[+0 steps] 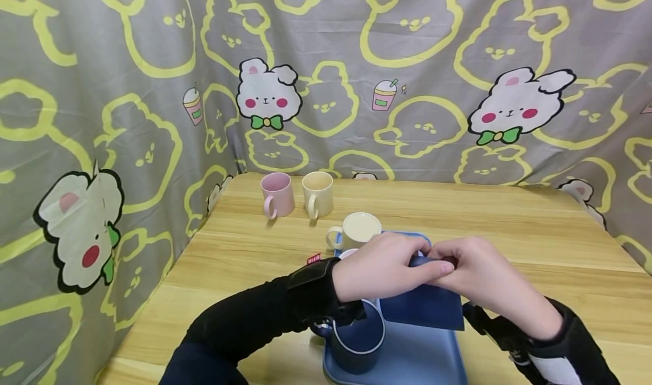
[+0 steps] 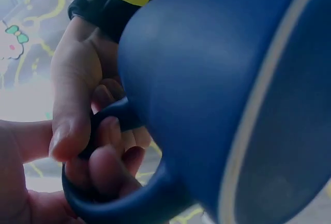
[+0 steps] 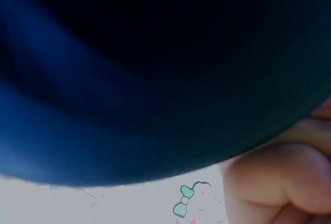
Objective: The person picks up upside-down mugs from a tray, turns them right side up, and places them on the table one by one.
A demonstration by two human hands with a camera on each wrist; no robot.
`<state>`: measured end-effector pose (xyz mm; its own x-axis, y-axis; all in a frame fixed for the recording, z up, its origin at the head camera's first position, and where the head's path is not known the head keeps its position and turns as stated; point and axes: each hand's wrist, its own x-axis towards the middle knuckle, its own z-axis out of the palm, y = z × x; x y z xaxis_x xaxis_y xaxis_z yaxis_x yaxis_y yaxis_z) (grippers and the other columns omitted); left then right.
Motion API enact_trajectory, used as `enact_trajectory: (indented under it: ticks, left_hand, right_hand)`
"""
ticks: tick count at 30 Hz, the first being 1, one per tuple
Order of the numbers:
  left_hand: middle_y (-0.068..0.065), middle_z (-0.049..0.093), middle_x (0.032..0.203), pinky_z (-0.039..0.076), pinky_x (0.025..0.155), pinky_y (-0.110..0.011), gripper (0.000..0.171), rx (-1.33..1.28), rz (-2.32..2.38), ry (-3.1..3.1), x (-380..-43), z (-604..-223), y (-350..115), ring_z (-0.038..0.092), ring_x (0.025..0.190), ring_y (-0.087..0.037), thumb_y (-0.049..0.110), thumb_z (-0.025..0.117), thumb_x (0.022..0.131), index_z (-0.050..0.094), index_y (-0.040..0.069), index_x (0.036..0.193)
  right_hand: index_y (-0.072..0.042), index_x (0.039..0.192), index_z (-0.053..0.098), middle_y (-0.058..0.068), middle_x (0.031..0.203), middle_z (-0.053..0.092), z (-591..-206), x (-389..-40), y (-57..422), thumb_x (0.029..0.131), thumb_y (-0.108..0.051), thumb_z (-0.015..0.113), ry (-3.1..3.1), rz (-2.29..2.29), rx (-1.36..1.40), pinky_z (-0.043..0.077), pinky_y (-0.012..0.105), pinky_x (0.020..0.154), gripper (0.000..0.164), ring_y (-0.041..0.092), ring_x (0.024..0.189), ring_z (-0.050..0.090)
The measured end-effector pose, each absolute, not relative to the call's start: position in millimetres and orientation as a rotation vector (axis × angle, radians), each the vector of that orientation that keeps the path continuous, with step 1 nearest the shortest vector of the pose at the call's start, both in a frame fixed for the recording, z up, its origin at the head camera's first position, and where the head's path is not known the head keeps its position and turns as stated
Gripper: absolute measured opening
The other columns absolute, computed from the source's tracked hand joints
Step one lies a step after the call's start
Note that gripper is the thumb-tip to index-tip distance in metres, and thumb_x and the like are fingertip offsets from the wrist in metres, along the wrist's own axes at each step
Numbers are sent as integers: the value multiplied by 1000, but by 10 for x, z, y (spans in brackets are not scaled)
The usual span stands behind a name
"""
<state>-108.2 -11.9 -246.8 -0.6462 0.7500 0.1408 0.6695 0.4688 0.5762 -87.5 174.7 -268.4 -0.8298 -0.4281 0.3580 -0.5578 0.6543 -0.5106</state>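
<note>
A dark blue mug (image 1: 424,308) is held tilted on its side above the blue tray (image 1: 412,368), with its handle upward. My left hand (image 1: 379,267) and my right hand (image 1: 481,269) meet at that handle and both grip it. In the left wrist view, fingers pass through the loop of the handle (image 2: 121,208), and the mug's pale-edged base faces the right. The mug's dark inside fills most of the right wrist view, where curled right-hand fingers (image 3: 282,180) show beside the rim.
On the tray's near left stands a navy mug (image 1: 358,339) with a pale rim. A cream mug (image 1: 360,230) is at its far left corner; another pale mug is mostly hidden by my left hand. Farther back on the wooden table are a pink mug (image 1: 278,195) and a yellow mug (image 1: 318,195).
</note>
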Motion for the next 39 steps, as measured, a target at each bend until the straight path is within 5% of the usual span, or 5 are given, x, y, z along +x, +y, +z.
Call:
enact_trajectory:
  ticks: [5, 13, 25, 35, 39]
  left_hand:
    - [8, 54, 65, 42, 54, -17, 36, 1151, 905, 2593, -1120, -2375, -100, 53, 63, -2, 45, 53, 98, 70, 13, 104]
    - [4, 52, 66, 40, 57, -22, 36, 949, 1170, 2599, -1472, -2248, -301, 53, 66, -12, 46, 64, 90, 60, 14, 73]
    - [4, 24, 53, 25, 56, -22, 41, 148, 2268, 1678, -2283, -2551, -593, 28, 49, -11, 16, 56, 98, 42, 14, 59]
    - [7, 28, 53, 23, 51, -15, 39, -197, 2635, 1171, -2759, -2999, -545, 26, 46, -5, 23, 45, 104, 37, 13, 67]
    - [6, 37, 58, 29, 52, -17, 37, 3, 2609, 1206, -3496, -3776, -601, 34, 50, -7, 33, 54, 100, 45, 11, 72]
  right_hand:
    - [-16, 66, 66, -17, 58, 47, -2673, -849, 1731, 72, 3, 78, -2528, 930, 714, 35, 19, 47, 23, 0, 50, 39]
    - [-5, 83, 76, -11, 59, 59, -2689, -838, 1938, 80, -9, 80, -2336, 1087, 365, 34, 20, 45, 7, 6, 50, 47]
    - [3, 92, 74, -7, 60, 62, -3029, -924, 2311, 94, -22, 65, -2307, 1235, 11, 43, 16, 51, 27, 5, 56, 56]
    - [-14, 79, 75, -3, 57, 57, -3323, -1087, 2426, 97, -26, 62, -2284, 1347, -105, 39, 19, 47, 25, 7, 54, 51]
    - [-20, 76, 73, -3, 58, 57, -3351, -1100, 2418, 97, -29, 61, -2299, 1335, -130, 37, 21, 46, 26, 8, 54, 50]
